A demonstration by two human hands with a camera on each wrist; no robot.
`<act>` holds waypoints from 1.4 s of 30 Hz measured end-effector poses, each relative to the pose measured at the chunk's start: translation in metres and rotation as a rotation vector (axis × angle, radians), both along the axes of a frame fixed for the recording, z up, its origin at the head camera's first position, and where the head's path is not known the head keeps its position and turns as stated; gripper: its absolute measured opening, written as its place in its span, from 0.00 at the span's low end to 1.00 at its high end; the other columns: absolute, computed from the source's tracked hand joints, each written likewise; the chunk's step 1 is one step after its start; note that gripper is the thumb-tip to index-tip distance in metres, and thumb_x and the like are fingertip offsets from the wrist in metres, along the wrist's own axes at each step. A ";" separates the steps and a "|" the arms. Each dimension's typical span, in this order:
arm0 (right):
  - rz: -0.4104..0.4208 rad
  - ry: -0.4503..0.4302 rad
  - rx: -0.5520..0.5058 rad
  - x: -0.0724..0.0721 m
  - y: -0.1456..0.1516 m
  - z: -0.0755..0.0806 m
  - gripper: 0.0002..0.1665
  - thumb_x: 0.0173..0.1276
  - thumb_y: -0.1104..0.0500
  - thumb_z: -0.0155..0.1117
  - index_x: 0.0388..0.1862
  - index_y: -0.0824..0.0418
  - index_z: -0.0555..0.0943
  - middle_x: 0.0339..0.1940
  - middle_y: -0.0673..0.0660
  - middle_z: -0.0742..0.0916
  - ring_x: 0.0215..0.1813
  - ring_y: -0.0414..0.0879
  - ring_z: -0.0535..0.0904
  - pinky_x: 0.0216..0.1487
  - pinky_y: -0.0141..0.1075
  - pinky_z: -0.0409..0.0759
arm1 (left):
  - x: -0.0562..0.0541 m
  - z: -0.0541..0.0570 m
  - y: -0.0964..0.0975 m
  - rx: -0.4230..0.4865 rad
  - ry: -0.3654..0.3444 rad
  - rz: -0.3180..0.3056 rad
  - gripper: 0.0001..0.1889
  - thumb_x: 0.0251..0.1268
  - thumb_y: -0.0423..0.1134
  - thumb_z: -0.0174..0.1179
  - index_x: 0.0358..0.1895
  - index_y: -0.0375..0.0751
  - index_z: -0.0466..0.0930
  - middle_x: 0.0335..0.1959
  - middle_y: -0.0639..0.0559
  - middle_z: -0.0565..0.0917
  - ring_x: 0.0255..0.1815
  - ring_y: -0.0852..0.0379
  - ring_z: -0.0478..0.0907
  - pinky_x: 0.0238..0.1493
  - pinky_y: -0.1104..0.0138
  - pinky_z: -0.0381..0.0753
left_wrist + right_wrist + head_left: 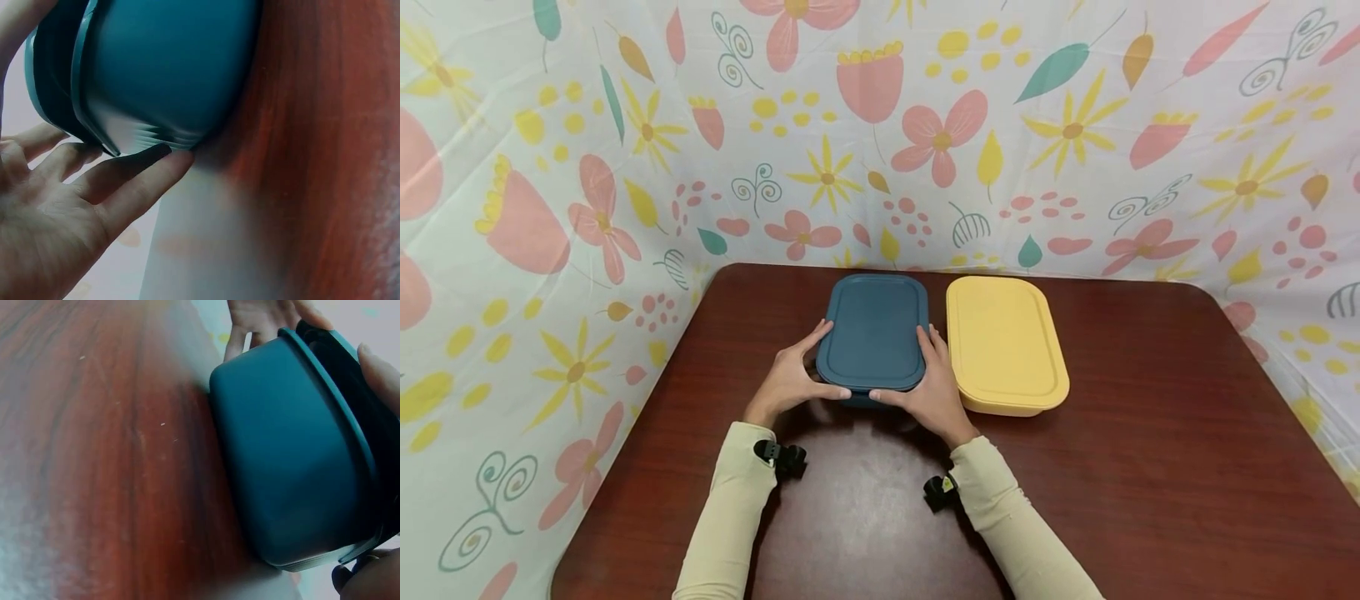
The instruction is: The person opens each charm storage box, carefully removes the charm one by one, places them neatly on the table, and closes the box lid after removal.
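A dark blue rectangular lid [876,329] lies over a matching blue container [287,444] on the table. Both wrist views show a dark gap between the lid and the container's rim along the near side. My left hand [793,377] holds the lid at its left edge, thumb on the near edge. From the right, my right hand [934,390] grips it the same way, its thumb close to the other one. In the left wrist view, some left fingers stretch down along the container's side.
Just right of the blue container stands a yellow container with its lid on [1007,346]. Both stand near the far edge of the dark brown wooden table [1150,450]. A flower-patterned cloth [865,167] hangs behind the table and along its left side.
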State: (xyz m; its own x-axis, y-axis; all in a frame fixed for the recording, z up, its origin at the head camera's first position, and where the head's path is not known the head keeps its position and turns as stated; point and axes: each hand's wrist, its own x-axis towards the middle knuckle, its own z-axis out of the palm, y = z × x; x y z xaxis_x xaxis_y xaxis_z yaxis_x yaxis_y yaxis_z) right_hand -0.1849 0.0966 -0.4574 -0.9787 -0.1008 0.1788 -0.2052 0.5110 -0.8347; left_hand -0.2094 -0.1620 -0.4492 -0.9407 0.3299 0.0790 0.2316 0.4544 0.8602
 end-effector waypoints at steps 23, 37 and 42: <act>-0.009 -0.027 0.005 -0.001 -0.001 0.030 0.69 0.51 0.41 0.81 0.83 0.60 0.52 0.84 0.64 0.52 0.83 0.62 0.51 0.77 0.63 0.62 | -0.003 0.007 0.002 0.161 0.046 0.024 0.48 0.52 0.47 0.78 0.78 0.63 0.61 0.83 0.60 0.54 0.80 0.47 0.62 0.73 0.43 0.69; 0.006 0.024 -0.015 -0.004 0.004 0.047 0.65 0.53 0.43 0.80 0.81 0.61 0.55 0.81 0.63 0.60 0.80 0.59 0.59 0.77 0.59 0.62 | -0.003 0.018 0.005 0.186 0.102 0.073 0.46 0.53 0.50 0.77 0.77 0.61 0.64 0.82 0.57 0.58 0.80 0.46 0.61 0.76 0.40 0.62; 0.022 0.067 -0.037 -0.005 0.007 0.055 0.62 0.54 0.46 0.80 0.81 0.60 0.58 0.78 0.62 0.65 0.76 0.58 0.64 0.75 0.58 0.66 | -0.002 0.029 0.004 0.202 0.135 0.103 0.46 0.52 0.55 0.76 0.77 0.62 0.64 0.82 0.57 0.59 0.79 0.47 0.62 0.76 0.39 0.60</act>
State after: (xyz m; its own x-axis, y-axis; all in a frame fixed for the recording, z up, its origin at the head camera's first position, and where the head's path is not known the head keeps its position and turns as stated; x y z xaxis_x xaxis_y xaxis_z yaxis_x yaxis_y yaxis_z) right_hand -0.1901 0.1040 -0.4026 -0.9620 -0.1148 0.2476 -0.2720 0.4750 -0.8369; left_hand -0.2112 -0.1585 -0.4207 -0.9448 0.1979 0.2611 0.3124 0.3035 0.9002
